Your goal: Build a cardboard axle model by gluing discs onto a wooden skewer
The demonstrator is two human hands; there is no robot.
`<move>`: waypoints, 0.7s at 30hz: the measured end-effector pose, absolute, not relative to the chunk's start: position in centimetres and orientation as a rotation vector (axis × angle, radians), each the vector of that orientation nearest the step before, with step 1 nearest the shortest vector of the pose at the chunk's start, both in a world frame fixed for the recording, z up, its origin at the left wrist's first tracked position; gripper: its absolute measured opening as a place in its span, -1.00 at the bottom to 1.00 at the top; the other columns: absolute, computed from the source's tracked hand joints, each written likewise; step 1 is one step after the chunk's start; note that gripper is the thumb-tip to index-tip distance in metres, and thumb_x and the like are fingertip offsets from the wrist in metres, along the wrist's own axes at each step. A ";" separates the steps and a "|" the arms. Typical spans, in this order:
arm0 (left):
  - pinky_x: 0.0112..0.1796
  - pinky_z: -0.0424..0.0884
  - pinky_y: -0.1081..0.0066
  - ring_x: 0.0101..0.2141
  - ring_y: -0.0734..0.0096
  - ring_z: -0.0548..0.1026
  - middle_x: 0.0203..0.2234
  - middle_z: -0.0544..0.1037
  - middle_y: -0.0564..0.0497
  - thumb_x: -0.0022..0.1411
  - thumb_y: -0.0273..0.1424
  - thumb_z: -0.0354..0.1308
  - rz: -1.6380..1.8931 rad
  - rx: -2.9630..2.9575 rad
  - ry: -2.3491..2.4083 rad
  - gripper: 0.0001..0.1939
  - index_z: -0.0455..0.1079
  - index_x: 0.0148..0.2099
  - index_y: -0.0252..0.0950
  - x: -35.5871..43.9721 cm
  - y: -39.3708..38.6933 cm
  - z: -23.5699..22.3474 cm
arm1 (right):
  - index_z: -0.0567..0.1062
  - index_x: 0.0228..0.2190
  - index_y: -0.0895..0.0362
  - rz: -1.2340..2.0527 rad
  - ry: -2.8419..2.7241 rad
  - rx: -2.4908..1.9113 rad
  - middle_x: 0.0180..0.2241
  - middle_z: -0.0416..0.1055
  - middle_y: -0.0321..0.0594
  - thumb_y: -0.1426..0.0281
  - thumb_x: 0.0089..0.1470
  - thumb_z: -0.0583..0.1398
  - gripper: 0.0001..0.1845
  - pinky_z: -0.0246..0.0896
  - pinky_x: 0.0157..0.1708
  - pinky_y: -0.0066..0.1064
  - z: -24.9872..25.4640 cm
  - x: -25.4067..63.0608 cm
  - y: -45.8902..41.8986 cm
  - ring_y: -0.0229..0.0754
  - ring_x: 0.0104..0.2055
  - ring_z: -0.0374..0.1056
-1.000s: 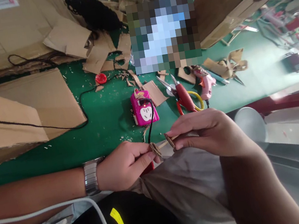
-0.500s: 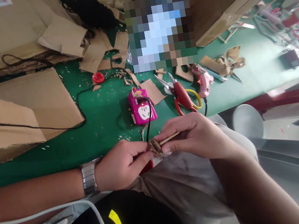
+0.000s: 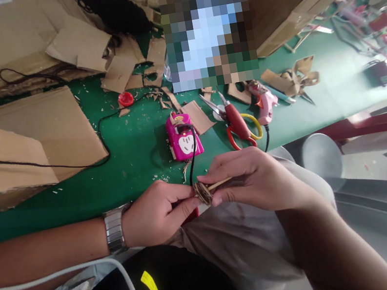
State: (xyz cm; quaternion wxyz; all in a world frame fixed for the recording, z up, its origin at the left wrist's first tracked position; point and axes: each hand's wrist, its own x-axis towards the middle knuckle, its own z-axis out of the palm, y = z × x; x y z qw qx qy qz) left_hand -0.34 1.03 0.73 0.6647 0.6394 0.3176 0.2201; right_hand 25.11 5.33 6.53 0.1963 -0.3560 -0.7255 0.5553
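Close to my lap, my left hand (image 3: 162,212) pinches the left side of a small round stack of cardboard discs (image 3: 203,194) between thumb and fingers. My right hand (image 3: 255,180) grips the same stack from the right, fingertips above and thumb below. A thin wooden stick (image 3: 219,184) runs from the discs into the right palm, where its end is hidden. Beyond the hands, a pink power socket (image 3: 185,139) with a black plug stands on the green table (image 3: 134,147). Right of it lie red-and-yellow-handled scissors (image 3: 252,124) and a pink glue gun (image 3: 265,103).
Cardboard boxes (image 3: 11,141) stand on the left, and another box (image 3: 288,0) at the back right. Cardboard scraps (image 3: 122,73) and a red cap (image 3: 125,99) lie around the table. A black cord (image 3: 102,130) crosses the left side. A pale cable (image 3: 87,265) hangs near my left arm.
The cardboard disc stack has turned slightly between my fingers, and my right fingertips have shifted a little on it. Both hands stay in nearly the same place; the view has moved slightly.
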 end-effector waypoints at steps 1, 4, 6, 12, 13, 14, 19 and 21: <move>-0.34 0.36 0.45 -0.41 0.42 0.48 -0.42 0.64 -0.01 0.60 -0.25 0.07 0.492 1.447 0.720 -0.57 0.63 -0.25 -0.36 -0.3 1.0 0.7 | 0.83 -0.05 0.08 1.557 -2.031 -1.015 -0.28 0.73 -0.13 0.35 0.19 0.55 -0.72 0.55 -0.32 -0.41 6.4 25.0 5.3 -0.18 -0.32 0.65; -0.37 0.32 0.46 -0.43 0.44 0.45 -0.45 0.61 0.00 0.60 -0.23 0.07 0.468 1.461 0.727 -0.56 0.65 -0.22 -0.37 -0.3 1.0 0.6 | 0.84 -0.12 0.09 1.607 -2.036 -1.113 -0.35 0.68 -0.17 0.24 0.17 0.56 -0.73 0.48 -0.38 -0.41 6.3 24.8 5.2 -0.19 -0.38 0.60; -0.37 0.31 0.46 -0.44 0.45 0.45 -0.46 0.60 0.01 0.60 -0.23 0.07 0.464 1.462 0.735 -0.55 0.64 -0.24 -0.37 -0.3 0.9 0.5 | 0.84 -0.17 0.10 1.649 -2.028 -1.198 -0.38 0.67 -0.19 0.15 0.17 0.55 -0.69 0.44 -0.41 -0.41 6.4 24.6 5.3 -0.20 -0.41 0.56; -0.37 0.30 0.47 -0.43 0.46 0.44 -0.47 0.60 0.03 0.60 -0.25 0.10 0.511 1.452 0.747 -0.57 0.59 -0.28 -0.36 -0.1 0.8 0.4 | 0.84 -0.30 0.10 1.666 -2.029 -1.393 -0.44 0.65 -0.22 -0.01 0.15 0.52 -0.59 0.31 -0.46 -0.42 6.8 24.2 5.4 -0.20 -0.42 0.50; -0.37 0.30 0.48 -0.43 0.47 0.44 -0.47 0.59 0.03 0.60 -0.26 0.10 0.523 1.454 0.745 -0.58 0.58 -0.29 -0.36 -0.1 0.8 0.4 | 0.83 -0.31 0.10 1.660 -2.031 -1.408 -0.45 0.65 -0.22 -0.02 0.15 0.52 -0.58 0.31 -0.46 -0.41 6.9 24.1 5.4 -0.20 -0.42 0.50; -0.37 0.29 0.48 -0.43 0.47 0.44 -0.48 0.59 0.04 0.60 -0.27 0.10 0.531 1.458 0.743 -0.58 0.57 -0.31 -0.36 -0.1 0.8 0.4 | 0.83 -0.32 0.10 1.660 -2.035 -1.420 -0.45 0.66 -0.22 -0.03 0.15 0.51 -0.57 0.31 -0.45 -0.41 7.0 24.0 5.4 -0.20 -0.42 0.50; -0.31 0.36 0.46 -0.38 0.42 0.52 -0.41 0.65 0.01 0.60 -0.30 0.10 0.537 1.468 0.735 -0.62 0.58 -0.27 -0.34 -0.2 0.9 0.5 | 0.73 -0.49 0.12 1.602 -2.122 -1.495 -0.56 0.57 -0.26 -0.12 0.25 0.41 -0.42 0.20 -0.52 -0.43 7.1 23.6 5.3 -0.26 -0.50 0.39; -0.27 0.41 0.44 -0.33 0.37 0.58 -0.36 0.69 -0.01 0.60 -0.30 0.09 0.547 1.440 0.716 -0.64 0.60 -0.21 -0.33 -0.2 1.0 0.6 | 0.68 -0.53 0.13 1.513 -2.173 -1.491 -0.61 0.49 -0.29 -0.11 0.33 0.35 -0.37 0.14 -0.55 -0.44 7.1 23.7 5.3 -0.29 -0.54 0.31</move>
